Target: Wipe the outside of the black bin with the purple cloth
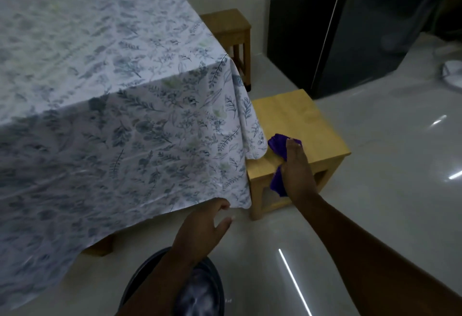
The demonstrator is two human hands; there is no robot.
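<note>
Stools number two (297, 125) (228, 25), beside one table (100, 78). Right hand (296, 168) grips one crumpled purple cloth (278, 145) over the nearer stool. Left hand (202, 230), fingers spread and empty, hovers above one round black bin (215, 278) with a glossy inside.

Home dining room: tablecloth (105, 95), stools (297, 125).

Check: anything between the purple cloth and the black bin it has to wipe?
Nothing visible blocks it. The right hand has its grip on the purple cloth over the near wooden stool; the black bin sits on bare floor below. Only the person's left forearm crosses over the bin's rim.
</note>
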